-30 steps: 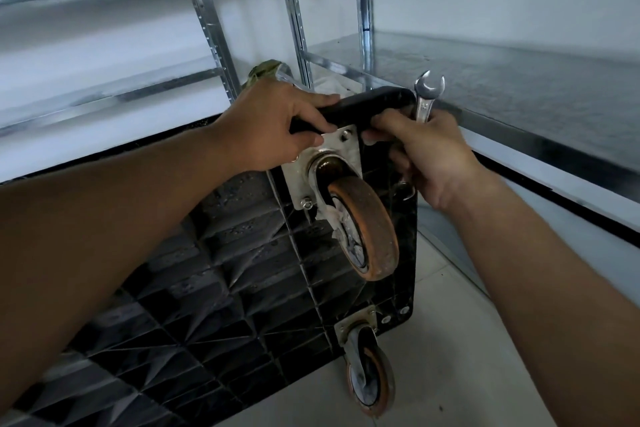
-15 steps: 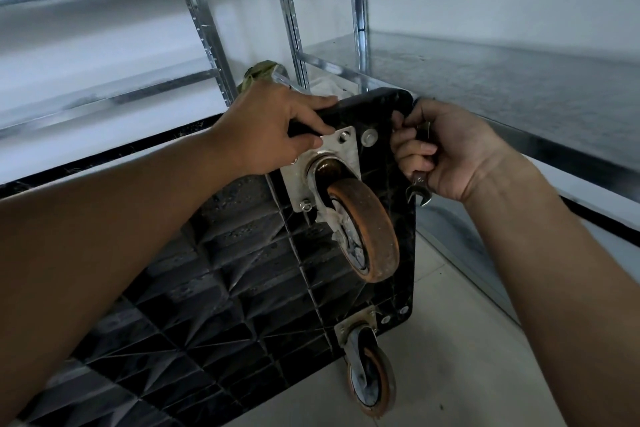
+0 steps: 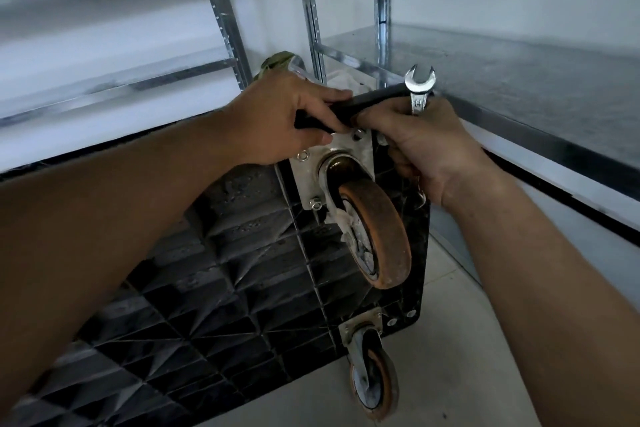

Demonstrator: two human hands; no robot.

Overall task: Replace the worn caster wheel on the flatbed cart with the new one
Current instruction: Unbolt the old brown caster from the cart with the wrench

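The black flatbed cart (image 3: 214, 288) stands on its edge, its ribbed underside facing me. A worn orange caster wheel (image 3: 377, 236) hangs from a metal mounting plate (image 3: 304, 184) near the cart's top corner. My left hand (image 3: 280, 121) grips the cart's upper edge just above that plate. My right hand (image 3: 426, 142) holds a silver open-end wrench (image 3: 419, 87) upright by its shaft, jaw end poking above the cart's edge, fingers at the plate's top right bolt. A second caster (image 3: 374, 381) sits at the lower corner.
Galvanised metal shelving (image 3: 519, 87) runs along the right, close behind the cart's corner, with more shelf uprights (image 3: 225, 17) at the back left. A green and white bundle (image 3: 277, 61) lies behind the cart. Pale tiled floor (image 3: 450, 340) shows at the lower right.
My right hand has swung back from beside the cart's edge to the plate's top corner, and the wrench's jaw end now points up again. My left hand keeps its grip.
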